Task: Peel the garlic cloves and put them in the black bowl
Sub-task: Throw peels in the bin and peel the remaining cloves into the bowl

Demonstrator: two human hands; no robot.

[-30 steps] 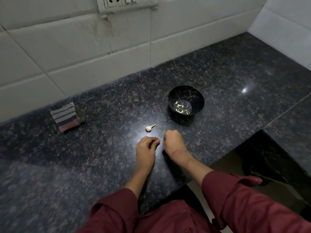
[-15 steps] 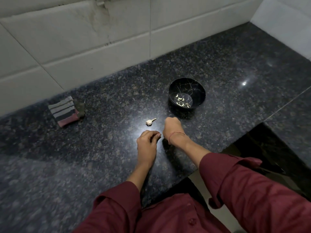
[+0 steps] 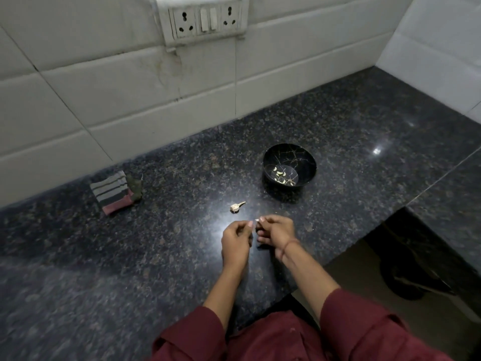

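Note:
A black bowl (image 3: 289,168) with gold veins stands on the dark granite counter (image 3: 156,243) and holds several peeled garlic cloves (image 3: 279,173). The stripped garlic stem (image 3: 236,207) lies on the counter between the bowl and my hands. My right hand (image 3: 276,234) pinches a small pale garlic clove (image 3: 257,220) at its fingertips. My left hand (image 3: 235,241) sits just to its left, fingers curled, thumb close to the clove; whether it holds anything is hidden.
A folded striped cloth (image 3: 114,192) lies at the left near the white tiled wall (image 3: 130,100). A socket and switch plate (image 3: 203,19) is on the wall above. The counter edge drops away at the lower right (image 3: 364,230).
My right hand has turned from a closed fist over the counter to a pinch with a clove showing at its fingertips. The camera has tilted up, so the socket plate shows again.

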